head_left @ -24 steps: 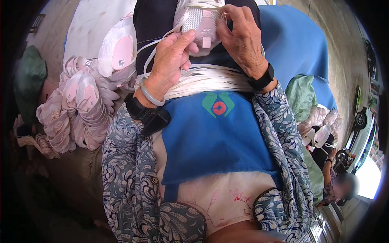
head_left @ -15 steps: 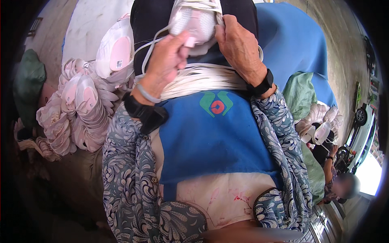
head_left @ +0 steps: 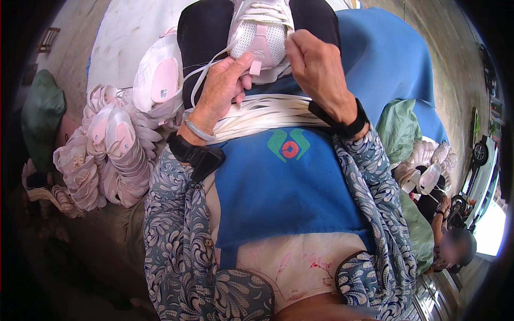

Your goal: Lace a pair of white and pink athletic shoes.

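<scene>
A white and pink shoe upper with mesh on its tongue lies over my dark-trousered lap, white laces crossing it. My left hand is closed at the left edge of the tongue, thumb on top beside the small pink pull tab. From the upper's left side a loose white lace loops down past that hand. My right hand is closed at the upper's right edge; what its fingertips pinch is hidden. Below both hands, a bundle of white laces stretches across my waist.
Stacks of pink and white uppers sit at the left, with another upper beside my leg. Blue cloth covers the right side, near a green sack. Farther right, a person works by more uppers.
My right hand has moved slightly right and down, its fingertips more curled. My left hand remains at the tongue, and the pull tab now shows clear of the thumb.
</scene>
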Motion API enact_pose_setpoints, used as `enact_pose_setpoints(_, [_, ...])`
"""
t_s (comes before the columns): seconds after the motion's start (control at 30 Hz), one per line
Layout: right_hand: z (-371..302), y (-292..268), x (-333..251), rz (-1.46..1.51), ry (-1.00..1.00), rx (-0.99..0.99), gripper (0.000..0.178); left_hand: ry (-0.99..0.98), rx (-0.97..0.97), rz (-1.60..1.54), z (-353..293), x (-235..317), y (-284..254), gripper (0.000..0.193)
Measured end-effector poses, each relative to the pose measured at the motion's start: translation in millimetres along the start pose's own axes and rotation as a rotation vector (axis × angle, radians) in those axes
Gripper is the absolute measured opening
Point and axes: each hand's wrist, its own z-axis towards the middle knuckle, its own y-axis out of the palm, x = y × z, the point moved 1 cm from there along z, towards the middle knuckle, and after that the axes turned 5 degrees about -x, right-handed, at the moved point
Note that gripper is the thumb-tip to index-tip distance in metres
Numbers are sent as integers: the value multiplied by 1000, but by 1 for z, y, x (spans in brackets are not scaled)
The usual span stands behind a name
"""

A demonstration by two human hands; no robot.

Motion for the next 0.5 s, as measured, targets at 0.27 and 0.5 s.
enact_pose_setpoints(0.27, [2, 29, -7, 234, -92, -142, 13, -9, 20, -59, 3, -2, 0, 40])
enact_pose_setpoints(0.5, [4, 31, -2, 179, -117, -161, 14, -43, -45, 12, -1, 1, 1, 31])
